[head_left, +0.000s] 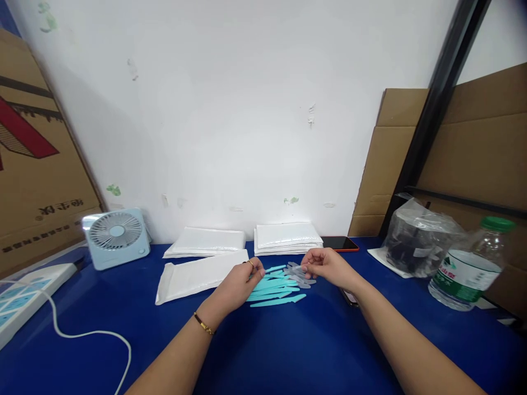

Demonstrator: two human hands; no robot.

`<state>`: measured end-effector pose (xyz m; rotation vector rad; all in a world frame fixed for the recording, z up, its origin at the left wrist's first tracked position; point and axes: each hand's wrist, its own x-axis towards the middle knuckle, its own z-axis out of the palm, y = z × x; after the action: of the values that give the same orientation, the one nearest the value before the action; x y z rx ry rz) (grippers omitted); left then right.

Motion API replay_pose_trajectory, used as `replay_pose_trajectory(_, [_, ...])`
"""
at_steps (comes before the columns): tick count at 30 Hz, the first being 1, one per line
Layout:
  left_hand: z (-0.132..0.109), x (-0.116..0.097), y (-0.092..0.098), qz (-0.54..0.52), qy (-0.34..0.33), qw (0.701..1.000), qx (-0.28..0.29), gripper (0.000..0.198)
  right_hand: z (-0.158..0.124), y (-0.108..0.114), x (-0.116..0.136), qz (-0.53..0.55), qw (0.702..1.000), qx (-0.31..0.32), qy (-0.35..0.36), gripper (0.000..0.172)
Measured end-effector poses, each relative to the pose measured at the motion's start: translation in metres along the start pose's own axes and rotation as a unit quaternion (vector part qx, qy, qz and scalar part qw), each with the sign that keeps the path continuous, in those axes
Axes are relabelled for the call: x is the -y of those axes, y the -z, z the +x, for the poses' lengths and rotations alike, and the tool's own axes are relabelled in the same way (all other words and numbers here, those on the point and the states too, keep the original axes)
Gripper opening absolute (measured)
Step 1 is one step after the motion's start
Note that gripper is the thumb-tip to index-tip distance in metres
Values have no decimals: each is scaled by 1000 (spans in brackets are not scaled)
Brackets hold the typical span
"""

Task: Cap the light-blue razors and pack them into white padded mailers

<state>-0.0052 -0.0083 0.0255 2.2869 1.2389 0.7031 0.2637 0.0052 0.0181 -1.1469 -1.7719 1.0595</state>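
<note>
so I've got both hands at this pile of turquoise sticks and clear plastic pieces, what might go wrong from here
The turquoise sticks overlap loosely, so lifting one with the left hand could drag others along.

The clear pieces lie right against them by the right hand, so the two kinds might get mixed.

A dark device sits partly hidden by the right wrist and might get nudged.

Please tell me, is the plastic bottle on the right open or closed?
Closed: the green cap sits on top of the upright bottle; how tightly, I cannot tell.
</note>
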Motion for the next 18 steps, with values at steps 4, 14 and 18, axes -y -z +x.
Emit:
replay_pose_trajectory(4, [3,0,0,35,5,999,-34,29,2,-3,-3,37,997,-63,13,30])
replay_pose_trajectory(14, [5,1,-1,68,-4,996,-51,25,-3,-25,11,138,986,-89,37,25])
replay_pose_trajectory(18, [5,-2,-1,62,-4,997,-35,26,-4,-28,13,134,988,-70,26,26])
